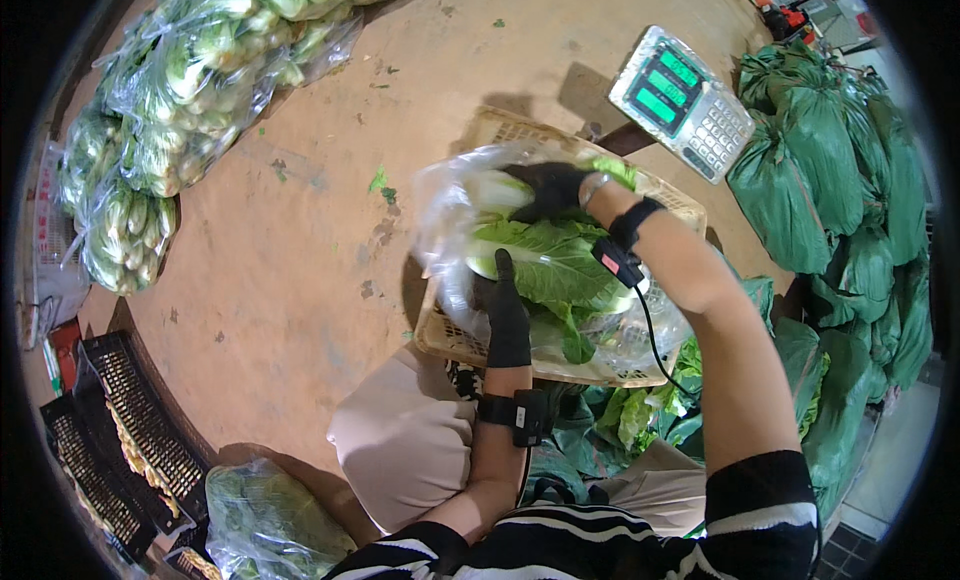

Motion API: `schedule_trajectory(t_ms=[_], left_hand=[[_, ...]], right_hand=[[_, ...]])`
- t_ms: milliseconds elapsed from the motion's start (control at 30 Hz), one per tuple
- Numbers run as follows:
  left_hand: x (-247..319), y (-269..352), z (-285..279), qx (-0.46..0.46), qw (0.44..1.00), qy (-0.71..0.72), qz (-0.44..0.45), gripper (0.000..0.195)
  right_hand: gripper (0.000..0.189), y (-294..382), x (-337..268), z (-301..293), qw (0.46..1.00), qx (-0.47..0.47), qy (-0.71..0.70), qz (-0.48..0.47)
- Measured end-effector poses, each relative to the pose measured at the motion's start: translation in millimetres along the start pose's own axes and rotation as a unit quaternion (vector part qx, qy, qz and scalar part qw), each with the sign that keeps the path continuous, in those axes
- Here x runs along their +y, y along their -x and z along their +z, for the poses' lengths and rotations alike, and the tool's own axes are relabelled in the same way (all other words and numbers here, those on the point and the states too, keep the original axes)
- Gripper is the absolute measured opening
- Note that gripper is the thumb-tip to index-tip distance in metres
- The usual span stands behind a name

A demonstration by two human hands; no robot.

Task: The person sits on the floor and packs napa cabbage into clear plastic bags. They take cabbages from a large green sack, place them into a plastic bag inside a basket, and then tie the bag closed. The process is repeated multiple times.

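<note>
Before me, leafy green vegetables (pixel 555 261) with pale stems lie in a clear plastic bag (pixel 450 205) on a cream plastic basket (pixel 517 370). My left hand (pixel 506 310), in a black glove, is at the near left of the bag, its thumb raised against a pale stem; its fingers are hidden by bag and leaves, so its hold is unclear. My right hand (pixel 551 190), also black-gloved, is blurred over the far part of the leaves, beside a whitish stem. Whether it grips anything cannot be made out. Both wrists wear strapped black devices.
A digital scale (pixel 682 103) with lit green displays stands beyond the basket at the right. Green sacks (pixel 817 160) are piled along the right. Bagged leafy vegetables (pixel 195 84) lie at the upper left. Black crates (pixel 142 415) and another filled clear bag (pixel 270 520) sit at the lower left.
</note>
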State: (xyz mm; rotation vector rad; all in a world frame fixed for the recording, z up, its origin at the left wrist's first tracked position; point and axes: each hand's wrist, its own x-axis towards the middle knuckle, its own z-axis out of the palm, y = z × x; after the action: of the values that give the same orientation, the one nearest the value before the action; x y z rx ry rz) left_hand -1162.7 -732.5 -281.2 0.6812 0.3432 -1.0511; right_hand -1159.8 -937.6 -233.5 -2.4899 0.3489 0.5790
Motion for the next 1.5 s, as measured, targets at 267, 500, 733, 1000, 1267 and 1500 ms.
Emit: schedule_trajectory(t_ms=[267, 500, 733, 1000, 1267, 1500], left_hand=[[12.8, -10.8, -49.5, 0.095, 0.928, -0.356, 0.063, 0.057], [38.9, 4.3, -39.8, 0.052, 0.642, -0.752, 0.144, 0.053], [89.9, 13.3, 107.2, -0.066, 0.441, -0.769, 0.459, 0.084], [71.9, -122.3, 120.5, -0.169, 0.172, -0.919, 0.312, 0.032], [187.2, -113.8, 119.0, -0.234, 0.492, -0.778, 0.313, 0.014], [195.5, -88.8, 121.2, -0.236, 0.439, -0.823, 0.272, 0.012]], right_hand=[[0.073, -6.4, -22.3, 23.9, 0.978, 0.124, 0.155, 0.057], [0.097, 34.7, -55.4, 90.1, 0.954, 0.207, 0.199, 0.085], [0.079, 56.6, -70.7, 93.1, 0.948, 0.167, 0.237, 0.132], [0.08, 49.9, -89.4, 115.4, 0.94, 0.215, 0.229, 0.134], [0.11, 57.1, -52.2, 92.3, 0.954, 0.276, 0.065, 0.095], [0.12, 33.7, -36.7, 90.9, 0.949, 0.295, 0.063, 0.095]])
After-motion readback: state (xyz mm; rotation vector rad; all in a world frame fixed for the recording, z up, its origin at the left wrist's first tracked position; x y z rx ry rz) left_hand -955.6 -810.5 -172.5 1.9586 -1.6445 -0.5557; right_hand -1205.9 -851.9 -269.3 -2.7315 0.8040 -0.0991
